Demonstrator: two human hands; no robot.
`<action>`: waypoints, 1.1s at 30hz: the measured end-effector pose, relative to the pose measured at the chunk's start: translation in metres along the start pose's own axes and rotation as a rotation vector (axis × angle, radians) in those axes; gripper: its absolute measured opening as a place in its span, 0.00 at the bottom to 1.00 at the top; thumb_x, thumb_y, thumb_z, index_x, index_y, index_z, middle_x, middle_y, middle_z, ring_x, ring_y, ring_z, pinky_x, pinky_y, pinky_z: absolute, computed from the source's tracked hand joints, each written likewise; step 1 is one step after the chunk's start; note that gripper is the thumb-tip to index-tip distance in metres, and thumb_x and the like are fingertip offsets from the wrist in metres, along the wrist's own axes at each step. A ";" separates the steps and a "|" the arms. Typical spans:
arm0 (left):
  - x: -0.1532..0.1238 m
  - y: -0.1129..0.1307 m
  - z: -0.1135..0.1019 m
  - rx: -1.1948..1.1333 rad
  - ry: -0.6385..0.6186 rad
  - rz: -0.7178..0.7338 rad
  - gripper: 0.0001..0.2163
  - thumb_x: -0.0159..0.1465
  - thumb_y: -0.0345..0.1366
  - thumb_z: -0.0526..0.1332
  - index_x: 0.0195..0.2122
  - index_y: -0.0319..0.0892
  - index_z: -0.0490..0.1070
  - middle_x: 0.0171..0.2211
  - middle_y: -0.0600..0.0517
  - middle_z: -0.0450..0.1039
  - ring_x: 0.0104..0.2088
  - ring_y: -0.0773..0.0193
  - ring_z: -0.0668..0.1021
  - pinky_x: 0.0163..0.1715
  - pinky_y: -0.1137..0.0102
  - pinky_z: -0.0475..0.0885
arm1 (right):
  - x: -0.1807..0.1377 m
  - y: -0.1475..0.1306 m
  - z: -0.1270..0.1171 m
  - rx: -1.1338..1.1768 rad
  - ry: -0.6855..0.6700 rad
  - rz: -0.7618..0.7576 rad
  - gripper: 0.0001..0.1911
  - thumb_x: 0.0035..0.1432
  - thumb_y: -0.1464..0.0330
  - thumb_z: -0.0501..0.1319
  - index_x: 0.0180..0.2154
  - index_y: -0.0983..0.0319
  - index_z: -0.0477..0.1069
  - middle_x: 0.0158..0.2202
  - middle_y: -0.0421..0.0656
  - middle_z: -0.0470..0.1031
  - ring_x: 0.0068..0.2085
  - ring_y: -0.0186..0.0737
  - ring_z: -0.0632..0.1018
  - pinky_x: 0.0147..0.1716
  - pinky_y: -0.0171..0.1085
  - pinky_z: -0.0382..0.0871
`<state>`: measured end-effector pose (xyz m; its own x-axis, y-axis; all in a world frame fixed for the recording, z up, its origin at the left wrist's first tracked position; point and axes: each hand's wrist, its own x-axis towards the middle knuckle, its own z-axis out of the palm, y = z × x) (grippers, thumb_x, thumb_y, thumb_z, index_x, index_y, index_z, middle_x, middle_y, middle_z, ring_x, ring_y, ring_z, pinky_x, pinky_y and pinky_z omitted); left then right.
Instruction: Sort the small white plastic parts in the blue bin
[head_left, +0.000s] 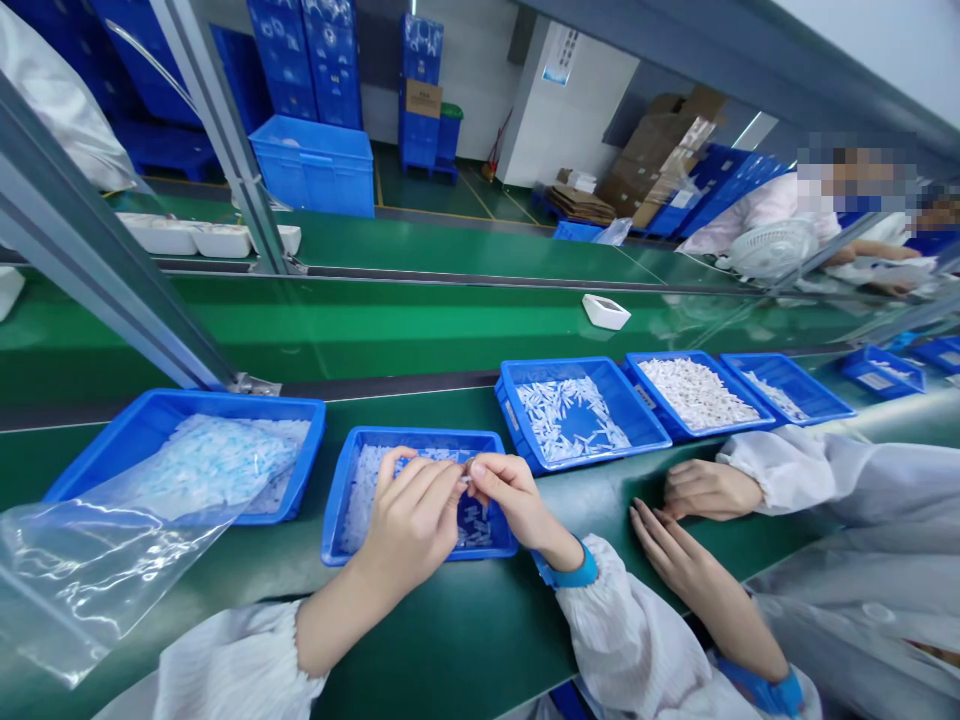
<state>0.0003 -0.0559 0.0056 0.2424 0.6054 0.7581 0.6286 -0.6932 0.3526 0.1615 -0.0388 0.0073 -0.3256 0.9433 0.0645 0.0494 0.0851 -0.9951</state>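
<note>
White and tiny, the probably plastic piece (465, 480) pinched by our left hand (415, 512) and right hand (516, 500) seems light, stiff, slippery; we'd best hold its ends.

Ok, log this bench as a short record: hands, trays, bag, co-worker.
Left hand: fingertips on a small part, mostly hidden
Right hand: fingertips on the same part
Beneath hands: blue tray of small pieces
Far left: larger blue tray, clear bag partly inside
Bag contents: pale blue pieces
Right: row of blue trays, white pieces
Co-worker's hands: close together, at right
</note>
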 end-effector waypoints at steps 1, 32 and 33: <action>0.001 0.000 -0.001 -0.002 -0.007 -0.006 0.07 0.63 0.24 0.56 0.39 0.39 0.69 0.35 0.50 0.78 0.33 0.62 0.77 0.44 0.58 0.65 | 0.000 0.000 0.000 -0.003 0.013 -0.008 0.20 0.61 0.56 0.57 0.21 0.58 0.67 0.20 0.41 0.61 0.24 0.39 0.62 0.26 0.41 0.54; 0.001 0.002 0.000 0.092 -0.154 0.109 0.12 0.67 0.25 0.48 0.26 0.40 0.61 0.21 0.53 0.61 0.25 0.64 0.63 0.33 0.66 0.63 | 0.001 -0.004 0.000 -0.239 -0.089 -0.272 0.16 0.68 0.62 0.49 0.30 0.62 0.63 0.29 0.41 0.64 0.33 0.36 0.66 0.35 0.36 0.59; 0.001 0.002 0.000 0.093 -0.160 0.115 0.12 0.67 0.25 0.48 0.26 0.40 0.61 0.22 0.53 0.61 0.25 0.64 0.64 0.33 0.66 0.63 | 0.001 -0.003 0.000 -0.262 -0.078 -0.273 0.16 0.68 0.62 0.49 0.29 0.62 0.62 0.29 0.41 0.63 0.33 0.36 0.66 0.35 0.36 0.59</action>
<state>0.0018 -0.0571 0.0069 0.4260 0.5841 0.6909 0.6538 -0.7266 0.2112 0.1607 -0.0382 0.0105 -0.4305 0.8483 0.3083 0.1871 0.4181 -0.8889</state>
